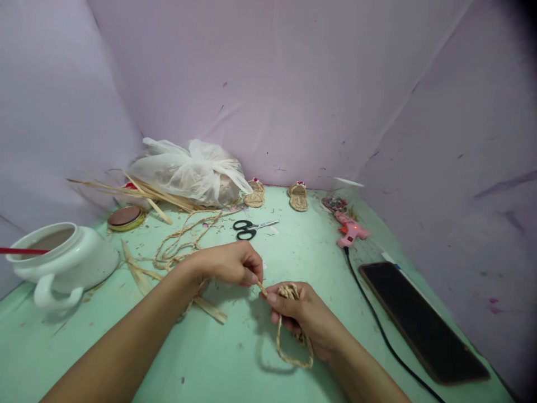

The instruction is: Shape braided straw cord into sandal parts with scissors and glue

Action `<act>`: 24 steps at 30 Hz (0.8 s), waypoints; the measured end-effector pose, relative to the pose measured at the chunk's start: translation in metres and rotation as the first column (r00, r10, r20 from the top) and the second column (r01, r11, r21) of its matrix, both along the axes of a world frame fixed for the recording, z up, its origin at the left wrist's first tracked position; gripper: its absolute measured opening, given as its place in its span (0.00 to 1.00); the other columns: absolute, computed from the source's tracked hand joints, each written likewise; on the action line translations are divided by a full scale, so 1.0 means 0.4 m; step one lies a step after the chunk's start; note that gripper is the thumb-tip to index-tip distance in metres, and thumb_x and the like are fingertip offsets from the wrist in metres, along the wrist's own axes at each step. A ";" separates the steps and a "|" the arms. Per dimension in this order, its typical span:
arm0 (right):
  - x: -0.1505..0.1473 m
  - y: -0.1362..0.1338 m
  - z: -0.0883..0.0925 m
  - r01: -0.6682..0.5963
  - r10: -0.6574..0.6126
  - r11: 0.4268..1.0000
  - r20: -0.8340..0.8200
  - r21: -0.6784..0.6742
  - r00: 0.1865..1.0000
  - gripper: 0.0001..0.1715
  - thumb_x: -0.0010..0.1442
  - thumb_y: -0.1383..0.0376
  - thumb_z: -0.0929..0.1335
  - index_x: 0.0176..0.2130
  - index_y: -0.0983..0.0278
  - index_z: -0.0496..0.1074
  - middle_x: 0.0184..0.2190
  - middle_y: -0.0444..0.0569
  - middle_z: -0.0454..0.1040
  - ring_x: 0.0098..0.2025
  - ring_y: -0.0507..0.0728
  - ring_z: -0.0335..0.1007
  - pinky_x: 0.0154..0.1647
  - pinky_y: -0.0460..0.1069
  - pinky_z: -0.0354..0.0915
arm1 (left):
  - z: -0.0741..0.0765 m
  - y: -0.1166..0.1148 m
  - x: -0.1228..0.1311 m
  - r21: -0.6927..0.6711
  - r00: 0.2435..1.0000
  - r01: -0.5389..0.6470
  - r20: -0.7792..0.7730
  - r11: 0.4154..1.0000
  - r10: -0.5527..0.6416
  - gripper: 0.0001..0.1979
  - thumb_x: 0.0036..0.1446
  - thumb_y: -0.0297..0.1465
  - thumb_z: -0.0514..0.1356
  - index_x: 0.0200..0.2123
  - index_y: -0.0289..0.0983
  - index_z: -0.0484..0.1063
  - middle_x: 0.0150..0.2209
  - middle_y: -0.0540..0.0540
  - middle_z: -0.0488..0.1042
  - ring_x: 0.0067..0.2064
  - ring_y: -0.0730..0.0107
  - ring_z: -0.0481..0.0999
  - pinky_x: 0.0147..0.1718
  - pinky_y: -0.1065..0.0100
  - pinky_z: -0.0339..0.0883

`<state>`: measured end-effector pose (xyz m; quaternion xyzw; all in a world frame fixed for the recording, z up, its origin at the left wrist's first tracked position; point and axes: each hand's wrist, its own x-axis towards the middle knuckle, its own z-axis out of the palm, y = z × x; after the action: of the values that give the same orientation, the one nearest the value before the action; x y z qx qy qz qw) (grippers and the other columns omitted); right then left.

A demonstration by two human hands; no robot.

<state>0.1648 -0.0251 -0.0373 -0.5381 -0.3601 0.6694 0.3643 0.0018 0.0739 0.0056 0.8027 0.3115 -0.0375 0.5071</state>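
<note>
Twisted tan plant-fibre cord [289,290] is bunched in the right hand [308,316], whose fingers close around it above the pale green tabletop [218,358], a loop dangling below. The left hand [237,263] pinches a short, taut-looking stretch between thumb and fingers. Good handling probably means pinching close together, with gentle, even tension, keeping that loop free of snags.

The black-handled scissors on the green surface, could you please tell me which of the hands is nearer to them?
Left. The left hand is just on the near side of the scissors; the right hand is farther back toward the person and rightward.
</note>
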 end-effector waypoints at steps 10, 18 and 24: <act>-0.006 0.006 -0.005 0.155 -0.157 0.987 -0.046 -0.026 0.987 0.17 0.38 0.59 0.74 0.27 0.69 0.71 0.16 0.42 0.70 0.14 0.43 0.51 0.14 0.41 0.42 | -0.028 0.017 0.010 0.254 0.977 -0.184 -0.057 0.950 0.204 0.13 0.50 0.36 0.53 0.26 0.34 0.72 0.22 0.49 0.71 0.25 0.71 0.68 0.24 0.73 0.60; -0.002 0.010 -0.005 0.155 -0.162 0.985 -0.097 -0.076 0.982 0.15 0.36 0.61 0.73 0.23 0.69 0.70 0.15 0.44 0.70 0.13 0.44 0.53 0.11 0.40 0.42 | -0.076 0.053 0.036 0.769 0.845 -0.277 -0.089 0.575 0.527 0.12 0.45 0.25 0.54 0.34 0.36 0.72 0.37 0.38 0.73 0.42 0.53 0.71 0.38 0.61 0.61; 0.001 0.012 -0.004 0.156 -0.164 0.984 -0.107 -0.082 0.981 0.16 0.36 0.60 0.74 0.23 0.68 0.70 0.15 0.44 0.70 0.13 0.44 0.53 0.11 0.40 0.43 | -0.092 0.055 0.037 0.845 0.835 -0.162 -0.158 0.509 0.528 0.17 0.42 0.21 0.54 0.38 0.36 0.72 0.36 0.38 0.75 0.41 0.52 0.72 0.35 0.62 0.62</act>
<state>0.1653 -0.0205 -0.0387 -0.5394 -0.2696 0.6801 0.4169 0.0167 0.0958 -0.0311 0.8357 0.5468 0.0499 0.0106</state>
